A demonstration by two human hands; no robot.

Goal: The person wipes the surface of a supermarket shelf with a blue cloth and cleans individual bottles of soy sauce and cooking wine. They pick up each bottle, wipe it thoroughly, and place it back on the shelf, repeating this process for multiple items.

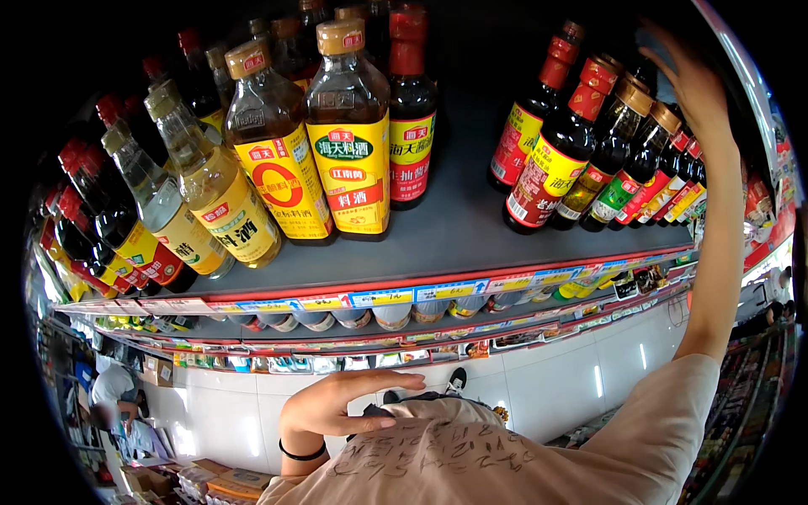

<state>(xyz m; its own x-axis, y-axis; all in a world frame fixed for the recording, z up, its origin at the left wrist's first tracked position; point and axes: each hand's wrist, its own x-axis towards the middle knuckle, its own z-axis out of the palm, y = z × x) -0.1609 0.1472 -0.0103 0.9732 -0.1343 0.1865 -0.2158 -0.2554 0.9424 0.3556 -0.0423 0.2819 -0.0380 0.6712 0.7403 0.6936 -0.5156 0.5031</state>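
Note:
My right hand (697, 95) reaches up over the right-hand row of bottles. A grey-blue cloth (666, 85) shows at its fingers; the dark surroundings hide part of the grip. Below it stand dark sauce bottles with red or gold caps, among them a soy sauce bottle (548, 170) at the row's near end. My left hand (353, 401), with a black band at the wrist, is held before my waist, thumb and fingers apart. Left of the shelf gap, a yellow-labelled cooking wine bottle (350, 170) stands upright beside a red-capped soy sauce bottle (412, 139).
The grey shelf (454, 233) has a red front edge with price tags (382, 298). Lower shelves hold more bottles and packets. A person (113, 391) bends at lower left, near cardboard boxes (237, 483). White tiles (214, 410) cover the floor.

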